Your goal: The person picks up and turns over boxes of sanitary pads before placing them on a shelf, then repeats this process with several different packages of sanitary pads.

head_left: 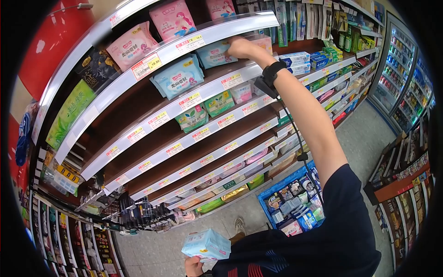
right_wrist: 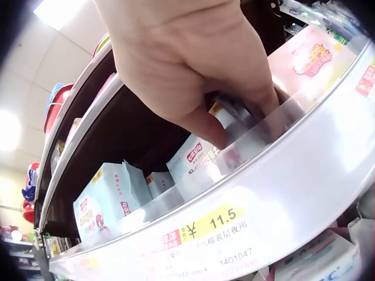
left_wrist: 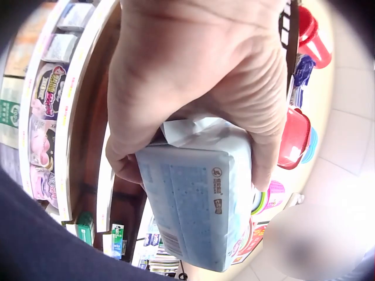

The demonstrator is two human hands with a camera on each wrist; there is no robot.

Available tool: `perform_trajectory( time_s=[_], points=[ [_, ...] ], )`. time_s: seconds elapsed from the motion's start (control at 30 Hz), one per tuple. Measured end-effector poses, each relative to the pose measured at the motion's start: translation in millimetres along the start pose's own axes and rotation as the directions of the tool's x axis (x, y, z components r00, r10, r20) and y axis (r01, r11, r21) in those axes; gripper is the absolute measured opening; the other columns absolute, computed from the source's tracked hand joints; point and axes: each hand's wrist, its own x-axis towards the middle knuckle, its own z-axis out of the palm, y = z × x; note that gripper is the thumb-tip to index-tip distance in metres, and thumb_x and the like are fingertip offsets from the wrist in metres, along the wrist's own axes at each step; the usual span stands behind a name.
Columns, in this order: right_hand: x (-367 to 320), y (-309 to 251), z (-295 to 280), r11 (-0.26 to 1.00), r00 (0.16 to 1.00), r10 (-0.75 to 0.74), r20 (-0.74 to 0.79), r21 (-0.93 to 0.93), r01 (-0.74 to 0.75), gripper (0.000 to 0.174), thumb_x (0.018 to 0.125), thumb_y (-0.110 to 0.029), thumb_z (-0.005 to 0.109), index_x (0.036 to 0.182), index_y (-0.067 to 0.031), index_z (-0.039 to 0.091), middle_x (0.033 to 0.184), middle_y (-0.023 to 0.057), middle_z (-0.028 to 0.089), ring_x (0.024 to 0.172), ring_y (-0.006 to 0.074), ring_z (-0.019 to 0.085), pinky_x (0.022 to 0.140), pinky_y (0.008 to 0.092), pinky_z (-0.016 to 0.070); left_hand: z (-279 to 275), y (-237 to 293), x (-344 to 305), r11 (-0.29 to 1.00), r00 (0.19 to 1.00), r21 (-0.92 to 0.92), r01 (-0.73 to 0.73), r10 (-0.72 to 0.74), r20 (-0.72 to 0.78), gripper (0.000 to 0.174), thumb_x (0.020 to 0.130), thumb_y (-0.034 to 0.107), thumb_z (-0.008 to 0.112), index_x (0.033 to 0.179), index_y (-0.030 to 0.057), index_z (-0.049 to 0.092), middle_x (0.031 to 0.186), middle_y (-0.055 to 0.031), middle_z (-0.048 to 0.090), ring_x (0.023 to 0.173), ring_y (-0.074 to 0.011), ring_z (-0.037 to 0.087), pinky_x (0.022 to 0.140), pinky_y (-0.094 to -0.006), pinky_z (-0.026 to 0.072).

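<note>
The held pack (head_left: 210, 247), light blue, is low in front of the body in the left grip (left_wrist: 193, 70), which clasps its sides near the crinkled flap. It should be light and soft, its smooth wrap perhaps slippery; the broad sides look best to take hold of, gently, as squeezing could dent it. A similar shelf pack (head_left: 214, 55) sits behind a clear lip (right_wrist: 164, 205), the right grip (right_wrist: 187, 64) curled about its right end, thumb on the front. Left of it is another blue pack (head_left: 179, 79); right, a pink pack (head_left: 262, 44). A blue crate (head_left: 264, 207) of goods is on the floor (head_left: 152, 249).
</note>
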Motion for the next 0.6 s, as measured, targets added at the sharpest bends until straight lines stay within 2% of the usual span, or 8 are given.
perform_trajectory(
  time_s=[0.03, 0.07, 0.13, 0.17, 0.27, 0.37, 0.5, 0.6],
  points=[
    [0.4, -0.6, 1.3, 1.0, 0.999, -0.017, -0.034, 0.0, 0.017, 0.048, 0.079, -0.011, 0.064, 0.126, -0.0004, 0.061, 0.126, 0.027, 0.06, 0.114, 0.0388, 0.059, 0.097, 0.0397, 0.0485, 17.7, 3.4, 0.9, 1.0, 1.0, -0.005, -0.021, 0.021, 0.016, 0.088, 0.064, 0.02, 0.086, 0.139, -0.002, 0.044, 0.129, -0.0156, 0.061, 0.116, -0.0329, 0.061, 0.1, -0.0485, 0.0492],
    [5.8, 2.1, 7.2, 1.0, 0.999, -0.018, -0.037, -0.001, 0.018, 0.048, 0.079, -0.011, 0.064, 0.126, -0.0004, 0.061, 0.126, 0.027, 0.06, 0.114, 0.0388, 0.059, 0.097, 0.0397, 0.0485, 27.4, 5.0, 0.4, 0.999, 0.999, -0.01, -0.039, 0.039, 0.029, 0.087, 0.065, 0.02, 0.085, 0.138, -0.0019, 0.044, 0.129, -0.0153, 0.062, 0.116, -0.0327, 0.061, 0.1, -0.0485, 0.0488],
    [17.2, 1.4, 11.4, 0.974, 0.995, -0.091, -0.045, -0.211, 0.08, 0.048, 0.076, -0.003, 0.056, 0.123, 0.0009, 0.062, 0.124, 0.0287, 0.06, 0.114, 0.0404, 0.058, 0.097, 0.0407, 0.0479, 18.5, 2.7, -0.1, 0.999, 0.999, -0.017, -0.031, 0.031, 0.018, 0.087, 0.065, 0.021, 0.085, 0.138, -0.0017, 0.044, 0.129, -0.015, 0.061, 0.116, -0.0326, 0.061, 0.1, -0.0483, 0.0488],
    [18.9, 1.1, 12.1, 0.972, 0.996, -0.082, -0.027, -0.224, 0.074, 0.047, 0.075, -0.001, 0.053, 0.121, 0.0029, 0.062, 0.122, 0.0299, 0.059, 0.115, 0.0413, 0.058, 0.098, 0.0417, 0.0473, 13.3, 2.6, -1.9, 1.0, 1.0, -0.022, -0.016, 0.016, -0.003, 0.086, 0.066, 0.021, 0.085, 0.138, -0.0016, 0.044, 0.129, -0.0146, 0.061, 0.116, -0.0325, 0.061, 0.1, -0.0482, 0.0488],
    [28.3, 4.7, 21.0, 0.939, 0.98, -0.169, -0.107, -0.319, 0.128, 0.043, 0.076, -0.003, 0.054, 0.118, 0.004, 0.063, 0.122, 0.0294, 0.06, 0.113, 0.0414, 0.058, 0.098, 0.0424, 0.0475, 11.6, 0.7, -3.0, 1.0, 0.999, 0.004, -0.03, 0.031, -0.038, 0.086, 0.066, 0.022, 0.085, 0.138, -0.0015, 0.045, 0.13, -0.0147, 0.061, 0.116, -0.0325, 0.061, 0.1, -0.048, 0.0492],
    [32.1, 4.9, 24.9, 0.94, 0.973, -0.165, -0.163, -0.325, 0.105, 0.034, 0.078, -0.009, 0.06, 0.108, 0.0021, 0.07, 0.118, 0.0252, 0.064, 0.109, 0.0388, 0.063, 0.096, 0.042, 0.0501, 21.1, 3.0, -5.9, 1.0, 0.998, 0.01, -0.013, 0.014, -0.056, 0.087, 0.066, 0.022, 0.086, 0.139, -0.0014, 0.044, 0.13, -0.0148, 0.061, 0.117, -0.0326, 0.06, 0.099, -0.0482, 0.0495],
    [33.4, 4.4, 30.8, 0.908, 0.957, -0.189, -0.22, -0.41, 0.086, 0.032, 0.08, -0.01, 0.061, 0.108, 0.0008, 0.07, 0.118, 0.0237, 0.065, 0.108, 0.0366, 0.064, 0.095, 0.0425, 0.0512, 36.2, 7.3, -7.2, 1.0, 0.999, 0.004, 0.016, -0.015, -0.048, 0.088, 0.066, 0.021, 0.086, 0.14, -0.0014, 0.043, 0.131, -0.015, 0.061, 0.117, -0.0326, 0.06, 0.099, -0.0484, 0.0497],
    [27.1, -6.0, 27.1, 0.902, 0.982, -0.129, -0.136, -0.428, 0.059, 0.032, 0.079, -0.01, 0.061, 0.108, 0.0005, 0.07, 0.117, 0.024, 0.065, 0.108, 0.0368, 0.064, 0.095, 0.0422, 0.0512, 52.2, 13.0, -6.5, 0.999, 0.998, 0.0, 0.039, -0.039, -0.048, 0.088, 0.067, 0.021, 0.086, 0.14, -0.0013, 0.043, 0.131, -0.0151, 0.06, 0.118, -0.0326, 0.06, 0.099, -0.0485, 0.0498]
  ],
)
